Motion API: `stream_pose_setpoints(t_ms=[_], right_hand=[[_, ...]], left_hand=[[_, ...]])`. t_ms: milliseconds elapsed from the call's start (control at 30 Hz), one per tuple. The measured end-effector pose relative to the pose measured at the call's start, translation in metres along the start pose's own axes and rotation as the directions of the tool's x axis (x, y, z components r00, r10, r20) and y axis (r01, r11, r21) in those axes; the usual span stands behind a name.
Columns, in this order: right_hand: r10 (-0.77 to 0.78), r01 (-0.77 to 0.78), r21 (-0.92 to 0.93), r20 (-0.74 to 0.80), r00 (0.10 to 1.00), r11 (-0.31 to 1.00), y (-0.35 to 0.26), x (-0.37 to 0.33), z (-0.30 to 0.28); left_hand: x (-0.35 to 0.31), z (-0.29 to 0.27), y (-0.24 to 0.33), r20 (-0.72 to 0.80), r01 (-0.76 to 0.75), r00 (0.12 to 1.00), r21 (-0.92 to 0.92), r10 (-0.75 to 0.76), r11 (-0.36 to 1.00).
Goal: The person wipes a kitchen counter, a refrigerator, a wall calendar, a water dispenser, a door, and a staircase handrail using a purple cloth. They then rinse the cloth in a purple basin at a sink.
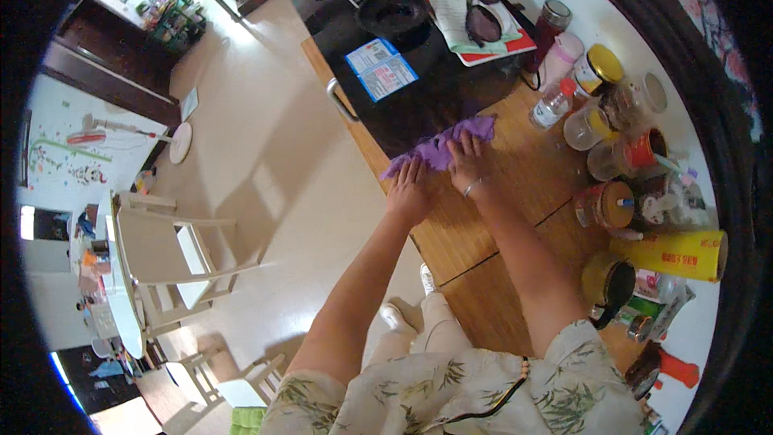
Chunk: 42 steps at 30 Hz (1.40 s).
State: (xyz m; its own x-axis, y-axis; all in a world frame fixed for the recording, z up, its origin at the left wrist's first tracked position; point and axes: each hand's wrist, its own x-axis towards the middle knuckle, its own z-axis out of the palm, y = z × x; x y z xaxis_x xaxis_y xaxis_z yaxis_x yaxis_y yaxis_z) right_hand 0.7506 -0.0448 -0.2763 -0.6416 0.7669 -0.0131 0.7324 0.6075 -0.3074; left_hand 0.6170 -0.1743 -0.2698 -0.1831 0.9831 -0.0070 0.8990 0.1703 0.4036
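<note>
A crumpled purple cloth lies along the seam between a black glossy surface and the wooden countertop. My left hand presses its fingers onto the cloth's left end, close to the counter's front edge. Further right, my right hand, with a bracelet at the wrist, holds the cloth down near its right end. The fingers of both hands point away from me, curved over the cloth; their undersides are hidden.
The black surface carries a blue-and-white packet, a black round burner, papers and sunglasses. Jars and bottles line the right wall, among them a yellow-lidded jar and a yellow cylinder. A white chair stands at left.
</note>
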Motion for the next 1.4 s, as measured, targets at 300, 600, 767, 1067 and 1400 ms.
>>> stream_pose_setpoints(t_ms=[300, 600, 767, 1067, 1400], right_hand=[[-0.092, 0.081, 0.149, 0.068, 0.993, 0.986, -0.078, -0.119, 0.029], [-0.134, 0.133, -0.015, -0.126, 0.983, 0.991, -0.161, -0.032, 0.064], [-0.05, 0.043, -0.065, -0.11, 0.993, 0.997, -0.216, 0.053, 0.069], [0.156, -0.144, 0.085, -0.144, 0.977, 0.986, -0.27, 0.197, 0.091], [0.186, -0.16, 0.146, -0.185, 0.965, 0.976, -0.286, 0.364, 0.124]], left_hand=[[-0.076, -0.021, -0.034, 0.061, -0.088, 0.994, 0.031, 0.086, 0.996], [-0.018, -0.067, -0.133, 0.1, -0.116, 0.989, 0.11, 0.105, 0.987], [0.051, -0.099, -0.218, 0.127, -0.216, 0.971, 0.108, 0.202, 0.97], [0.13, -0.17, -0.302, 0.323, 0.106, 0.944, -0.12, -0.062, 0.987], [0.247, -0.17, -0.41, 0.007, 0.085, 0.996, -0.474, -0.093, 0.876]])
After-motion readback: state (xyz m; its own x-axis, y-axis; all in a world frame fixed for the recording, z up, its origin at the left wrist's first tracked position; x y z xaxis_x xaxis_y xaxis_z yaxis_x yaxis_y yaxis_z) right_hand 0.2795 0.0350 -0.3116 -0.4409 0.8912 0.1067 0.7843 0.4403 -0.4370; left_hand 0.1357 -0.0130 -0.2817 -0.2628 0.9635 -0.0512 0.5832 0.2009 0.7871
